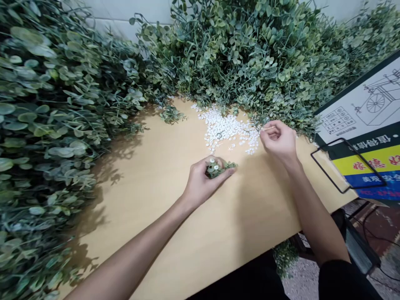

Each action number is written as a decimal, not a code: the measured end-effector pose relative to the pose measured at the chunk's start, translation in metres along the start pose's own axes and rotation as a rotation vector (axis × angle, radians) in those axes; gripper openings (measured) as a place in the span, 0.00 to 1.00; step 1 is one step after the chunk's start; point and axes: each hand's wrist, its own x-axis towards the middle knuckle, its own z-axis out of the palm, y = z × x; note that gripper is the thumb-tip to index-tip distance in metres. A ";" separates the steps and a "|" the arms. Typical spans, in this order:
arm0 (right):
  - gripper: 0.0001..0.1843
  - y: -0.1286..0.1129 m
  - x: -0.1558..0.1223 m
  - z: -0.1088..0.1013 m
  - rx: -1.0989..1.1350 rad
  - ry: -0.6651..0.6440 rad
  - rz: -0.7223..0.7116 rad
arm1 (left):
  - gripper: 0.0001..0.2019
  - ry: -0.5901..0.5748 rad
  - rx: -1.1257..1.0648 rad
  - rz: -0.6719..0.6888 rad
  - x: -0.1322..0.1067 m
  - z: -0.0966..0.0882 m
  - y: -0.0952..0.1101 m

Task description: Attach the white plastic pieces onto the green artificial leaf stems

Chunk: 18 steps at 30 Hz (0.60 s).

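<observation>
Left hand (200, 180) around a leafy sprig (214, 171)

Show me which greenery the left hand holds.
The small sprig in the left hand, bearing white pieces; larger greenery lines the left and far sides of the table.

Green sprig (213, 171), scattered white pieces (225, 125)

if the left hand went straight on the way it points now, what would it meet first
Probably the scattered small white pieces, though how high the left hand sits is unclear; it may pass over.
</observation>
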 end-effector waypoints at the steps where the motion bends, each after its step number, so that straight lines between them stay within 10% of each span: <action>1: 0.08 0.001 -0.001 -0.002 -0.081 -0.058 -0.013 | 0.16 0.019 -0.075 -0.010 0.001 0.000 0.002; 18: 0.06 0.016 -0.003 0.000 -0.163 -0.300 -0.010 | 0.25 0.149 -0.383 -0.053 0.011 -0.007 -0.005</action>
